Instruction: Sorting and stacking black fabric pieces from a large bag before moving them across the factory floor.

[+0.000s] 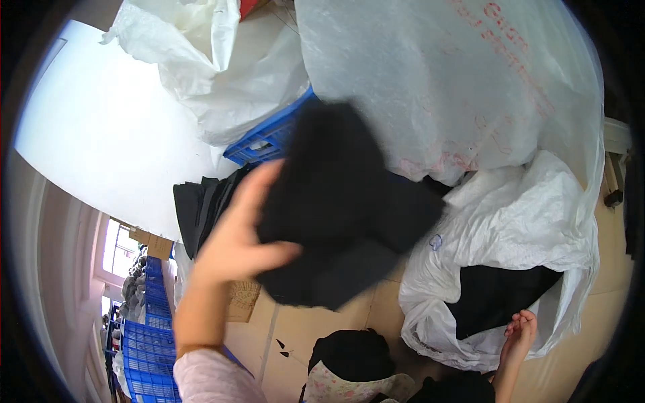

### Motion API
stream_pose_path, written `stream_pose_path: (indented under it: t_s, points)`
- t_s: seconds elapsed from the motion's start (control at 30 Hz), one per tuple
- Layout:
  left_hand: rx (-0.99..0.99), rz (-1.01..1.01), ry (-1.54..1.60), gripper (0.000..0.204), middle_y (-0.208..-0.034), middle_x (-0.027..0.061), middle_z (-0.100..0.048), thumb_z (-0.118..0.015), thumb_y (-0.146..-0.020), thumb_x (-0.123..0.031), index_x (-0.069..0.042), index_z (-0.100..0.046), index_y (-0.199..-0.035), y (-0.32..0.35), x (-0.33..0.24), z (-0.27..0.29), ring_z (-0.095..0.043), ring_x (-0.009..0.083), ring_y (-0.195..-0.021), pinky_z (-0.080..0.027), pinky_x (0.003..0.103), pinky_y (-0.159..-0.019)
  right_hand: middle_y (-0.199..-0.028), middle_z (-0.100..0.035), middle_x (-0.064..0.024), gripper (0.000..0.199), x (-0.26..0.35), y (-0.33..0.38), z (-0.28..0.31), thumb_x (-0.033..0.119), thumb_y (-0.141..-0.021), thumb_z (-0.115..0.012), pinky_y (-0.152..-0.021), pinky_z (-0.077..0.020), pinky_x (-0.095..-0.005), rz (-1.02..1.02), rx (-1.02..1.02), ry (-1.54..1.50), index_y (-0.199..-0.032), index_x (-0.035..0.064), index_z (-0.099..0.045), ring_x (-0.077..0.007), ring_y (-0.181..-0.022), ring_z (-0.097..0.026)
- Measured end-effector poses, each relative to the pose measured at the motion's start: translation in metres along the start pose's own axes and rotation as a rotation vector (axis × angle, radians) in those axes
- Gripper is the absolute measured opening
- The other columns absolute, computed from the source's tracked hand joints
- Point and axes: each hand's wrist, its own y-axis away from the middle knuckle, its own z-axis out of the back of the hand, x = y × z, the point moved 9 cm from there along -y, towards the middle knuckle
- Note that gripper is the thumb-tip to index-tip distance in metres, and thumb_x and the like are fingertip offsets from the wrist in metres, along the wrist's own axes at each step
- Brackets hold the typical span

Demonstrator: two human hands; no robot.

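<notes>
Black fabric pieces are held up in front of me by my left hand, its thumb across their near face and its fingers along their left side. Motion blurs their upper edge. Lower right, my right hand has its fingers curled together at the mouth of a white woven sack. Whatever those fingers may grip is too small to make out. Folded black fabric lies inside that sack, beside the fingertips. Behind my left hand is a stack of black fabric, partly hidden.
Large translucent plastic bags fill the far side, with a blue crate among them. A white tabletop extends left. Blue baskets line the lower left. A cardboard piece and small black scraps lie on the tiled floor.
</notes>
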Motion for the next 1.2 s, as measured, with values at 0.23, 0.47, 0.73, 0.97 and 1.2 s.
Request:
stream_pose_path:
  t_s: [0.23,0.47,0.73,0.97,1.2]
  points:
    - [-0.748,0.293,-0.253,0.084,-0.130,0.0186,-0.046,-0.056,-0.064,-0.003,-0.004,-0.026,-0.143,0.123,0.092,0.263,-0.050,0.0275,-0.114,-0.045,0.032,-0.091,-0.083,-0.059,-0.0035,0.015,-0.012,-0.010,-0.010,0.018,-0.090,-0.055,-0.052,-0.0395,-0.0186,-0.039,0.004,0.095,-0.100,0.0063,-0.056,-0.0073,-0.062,-0.052]
    - [-0.852,0.411,-1.122,0.092,-0.134,0.0172,-0.047,-0.059,-0.067,0.000,-0.019,-0.017,-0.147,0.102,0.173,0.269,-0.055,0.0353,-0.110,-0.046,0.042,-0.087,-0.082,-0.060,-0.0034,0.012,-0.029,-0.009,-0.024,0.015,-0.090,-0.054,-0.053,-0.0405,-0.0192,-0.064,0.078,0.215,-0.098,0.0068,-0.057,-0.0072,-0.061,-0.052]
    - [-0.536,0.443,-1.073,0.104,-0.123,0.0174,-0.051,-0.069,-0.062,0.004,-0.021,-0.015,-0.147,0.065,0.237,0.169,-0.059,0.0394,-0.094,-0.050,0.045,-0.078,-0.081,-0.060,-0.0037,0.014,-0.024,-0.006,-0.005,0.016,-0.090,-0.053,-0.055,-0.0411,-0.0211,-0.057,-0.016,0.188,-0.101,0.0076,-0.057,-0.0086,-0.062,-0.052]
    - [-0.536,0.123,-0.861,0.093,-0.147,0.0183,-0.028,-0.054,-0.063,0.010,-0.008,-0.017,-0.147,0.079,0.241,0.202,-0.029,0.0313,-0.136,-0.024,0.035,-0.111,-0.085,-0.066,-0.0073,0.014,-0.033,-0.006,-0.035,0.009,-0.085,-0.054,-0.059,-0.0470,-0.0259,-0.199,0.062,0.235,-0.097,0.0051,-0.060,-0.0129,-0.066,-0.059]
    - [-0.328,0.098,-0.773,0.084,-0.146,0.0213,-0.027,-0.048,-0.066,0.009,-0.002,-0.021,-0.145,0.057,0.285,0.194,-0.026,0.0344,-0.135,-0.014,0.037,-0.113,-0.087,-0.064,-0.0051,0.014,-0.029,-0.004,-0.012,0.008,-0.089,-0.052,-0.063,-0.0473,-0.0236,-0.176,0.064,0.132,-0.100,0.0047,-0.060,-0.0109,-0.072,-0.058]
